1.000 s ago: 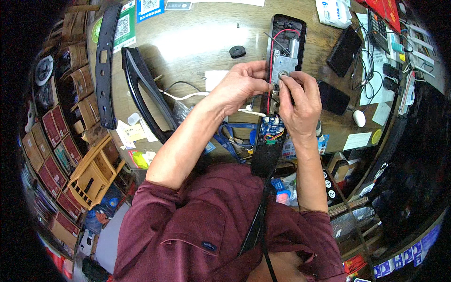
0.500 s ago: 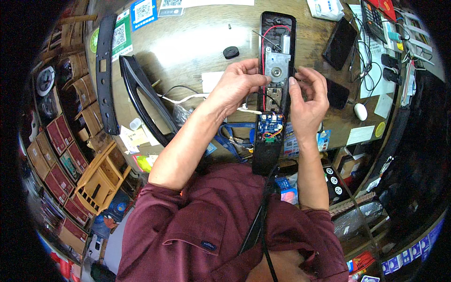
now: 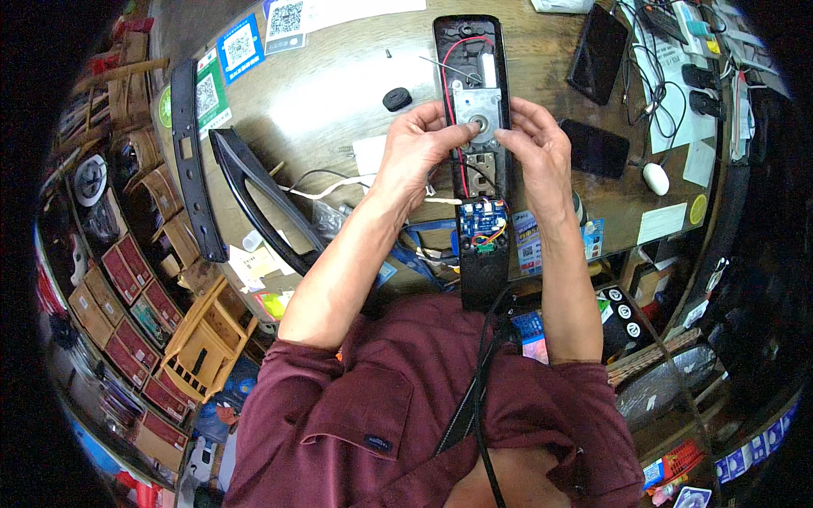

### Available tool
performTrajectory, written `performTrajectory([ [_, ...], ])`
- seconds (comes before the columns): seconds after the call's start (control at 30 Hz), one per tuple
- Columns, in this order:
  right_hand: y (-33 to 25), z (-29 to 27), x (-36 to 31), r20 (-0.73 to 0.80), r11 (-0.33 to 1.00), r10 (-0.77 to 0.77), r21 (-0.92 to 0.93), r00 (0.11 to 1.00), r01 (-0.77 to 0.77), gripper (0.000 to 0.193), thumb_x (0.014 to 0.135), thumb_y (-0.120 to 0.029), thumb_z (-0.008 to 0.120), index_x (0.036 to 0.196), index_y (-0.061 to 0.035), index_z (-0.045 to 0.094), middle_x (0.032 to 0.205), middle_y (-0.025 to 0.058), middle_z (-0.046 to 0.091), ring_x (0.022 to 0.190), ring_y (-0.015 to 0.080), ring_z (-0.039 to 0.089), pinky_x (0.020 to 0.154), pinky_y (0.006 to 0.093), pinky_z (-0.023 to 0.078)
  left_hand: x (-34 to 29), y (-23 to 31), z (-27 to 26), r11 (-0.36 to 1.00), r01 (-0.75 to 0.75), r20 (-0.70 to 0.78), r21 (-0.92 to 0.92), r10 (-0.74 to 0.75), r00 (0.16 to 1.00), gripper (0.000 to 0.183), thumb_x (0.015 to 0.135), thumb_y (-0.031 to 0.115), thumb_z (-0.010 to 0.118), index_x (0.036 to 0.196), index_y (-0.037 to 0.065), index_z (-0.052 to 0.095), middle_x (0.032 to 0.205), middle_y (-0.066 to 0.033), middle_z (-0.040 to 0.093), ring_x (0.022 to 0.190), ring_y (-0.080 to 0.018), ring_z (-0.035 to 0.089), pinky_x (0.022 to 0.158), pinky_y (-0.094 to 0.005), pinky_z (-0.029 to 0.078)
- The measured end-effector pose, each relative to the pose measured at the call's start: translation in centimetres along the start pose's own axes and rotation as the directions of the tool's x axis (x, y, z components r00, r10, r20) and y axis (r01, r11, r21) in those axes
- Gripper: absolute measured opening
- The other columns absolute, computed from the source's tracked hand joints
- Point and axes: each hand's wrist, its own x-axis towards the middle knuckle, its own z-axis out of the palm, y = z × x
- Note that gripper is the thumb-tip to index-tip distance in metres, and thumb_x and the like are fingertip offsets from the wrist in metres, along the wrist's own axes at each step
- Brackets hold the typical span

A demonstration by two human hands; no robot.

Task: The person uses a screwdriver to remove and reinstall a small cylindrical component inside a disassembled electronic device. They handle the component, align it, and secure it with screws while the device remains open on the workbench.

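Note:
A long black door-lock housing (image 3: 484, 284) lies lengthwise in front of me, its open side up and its near end close to my shirt. Inside it are a silver metal mechanism plate (image 3: 467, 98) with a round hub, a red wire along the left wall and a blue circuit board (image 3: 483, 218). My left hand (image 3: 415, 157) is closed on the left edge, thumb pressed on the hub. From the other side my right hand (image 3: 542, 152) grips the right edge, thumb on the plate's rim and fingers bent around the outside.
To the left lie a black handle piece (image 3: 262, 199) and a long black strip (image 3: 188, 161) with holes. A small black oval part (image 3: 396, 99) sits beyond my left hand. Two dark phones (image 3: 598, 55), tangled cables and a white mouse (image 3: 655, 179) are at the right.
My left thumb has moved onto the hub. My right hand has come in against the housing's right edge, its thumb now on the plate. The whole view has shifted slightly.

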Motion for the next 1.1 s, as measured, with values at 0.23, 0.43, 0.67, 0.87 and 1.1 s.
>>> performTrajectory([
  [0.23, -0.4, 0.7, -0.3, -0.045, 0.992, -0.108, -0.074, 0.993, 0.104, 0.041, 0.083, 0.000, 0.070, 0.122, 0.0062, 0.057, 0.123, 0.0212, 0.064, 0.112, 0.0230, 0.064, 0.095, 0.0341, 0.053, 0.2, -0.4, -0.3, 1.000, -0.011, 0.020, -0.004, 0.011, 1.000, 0.024, 0.086, 0.005, 0.076, 0.110, 0.004, 0.072, 0.090, -0.0030, 0.075, 0.070, -0.0054, 0.065, 0.060, -0.0204, 0.047],
  [0.43, -1.1, 0.9, -0.8, 0.124, 0.507, -0.619, -0.691, 0.776, 0.515, 0.028, 0.073, -0.001, 0.080, 0.100, -0.0065, 0.073, 0.104, 0.0111, 0.061, 0.096, 0.0271, 0.064, 0.083, 0.0351, 0.053, 0.2, -0.4, -0.8, 1.000, 0.022, 0.030, -0.007, -0.022, 0.999, 0.024, 0.085, 0.000, 0.069, 0.108, 0.004, 0.072, 0.085, 0.0015, 0.072, 0.066, -0.0017, 0.055, 0.059, -0.0179, 0.039],
  [0.67, -1.2, 1.0, -0.6, 0.198, 0.435, -0.610, -0.725, 0.767, 0.533, 0.025, 0.071, -0.002, 0.082, 0.095, -0.0085, 0.077, 0.099, 0.0085, 0.061, 0.089, 0.0238, 0.062, 0.078, 0.0347, 0.052, -0.3, 0.1, -0.8, 0.999, 0.035, 0.026, 0.019, -0.036, 0.999, 0.025, 0.084, -0.001, 0.066, 0.107, 0.006, 0.072, 0.080, 0.0055, 0.068, 0.061, -0.0008, 0.045, 0.055, -0.0182, 0.033],
  [0.87, -1.0, 1.5, -0.8, 0.169, 0.422, -0.623, -0.750, 0.764, 0.510, 0.024, 0.071, -0.003, 0.082, 0.093, -0.0083, 0.076, 0.096, 0.0090, 0.061, 0.089, 0.0249, 0.063, 0.077, 0.0354, 0.052, -0.4, 0.4, -0.8, 0.999, 0.047, 0.038, -0.011, -0.046, 0.998, 0.026, 0.084, -0.001, 0.066, 0.107, 0.006, 0.073, 0.083, 0.0044, 0.069, 0.062, -0.0006, 0.048, 0.056, -0.0177, 0.033],
  [1.1, -0.9, 1.7, -1.0, 0.143, 0.423, -0.645, -0.751, 0.750, 0.507, 0.021, 0.073, -0.003, 0.081, 0.092, -0.0065, 0.075, 0.095, 0.0092, 0.061, 0.089, 0.0271, 0.063, 0.077, 0.0369, 0.052, -0.6, 0.4, -0.5, 0.997, 0.046, 0.028, -0.056, -0.045, 0.999, 0.026, 0.084, -0.002, 0.065, 0.108, 0.006, 0.073, 0.087, 0.0033, 0.071, 0.064, -0.0002, 0.049, 0.056, -0.0171, 0.034],
])
